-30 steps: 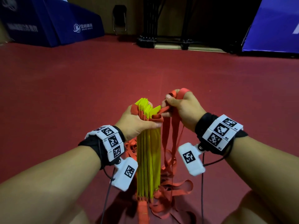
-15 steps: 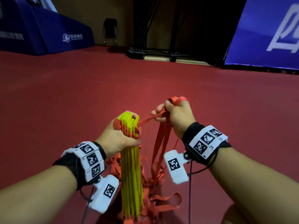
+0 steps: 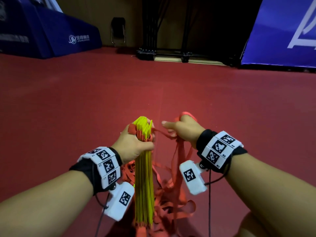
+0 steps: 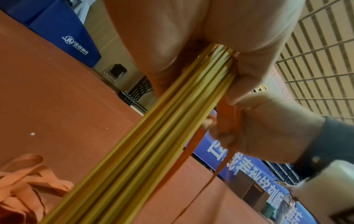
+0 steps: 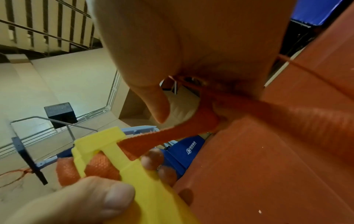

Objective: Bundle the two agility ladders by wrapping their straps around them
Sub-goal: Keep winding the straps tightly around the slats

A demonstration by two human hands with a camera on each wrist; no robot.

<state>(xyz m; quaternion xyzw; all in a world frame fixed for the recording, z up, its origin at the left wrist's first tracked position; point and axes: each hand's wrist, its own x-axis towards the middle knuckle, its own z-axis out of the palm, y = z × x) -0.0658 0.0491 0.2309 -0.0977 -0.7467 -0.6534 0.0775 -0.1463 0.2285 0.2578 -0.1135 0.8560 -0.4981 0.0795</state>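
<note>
Left fingers (image 3: 150, 124) wrap yellow rungs (image 3: 143, 177); right hand (image 3: 182, 132) grips strap (image 3: 177, 156).

Looking like an indoor sports hall: red sports flooring (image 3: 85, 100) spreading across the middle of the frame, blue padded mats (image 3: 51, 36) with a white logo sitting at upper left, a blue banner (image 3: 282, 31) standing at upper right, a folded black chair (image 3: 118, 30) leaning against the beige far wall
</note>
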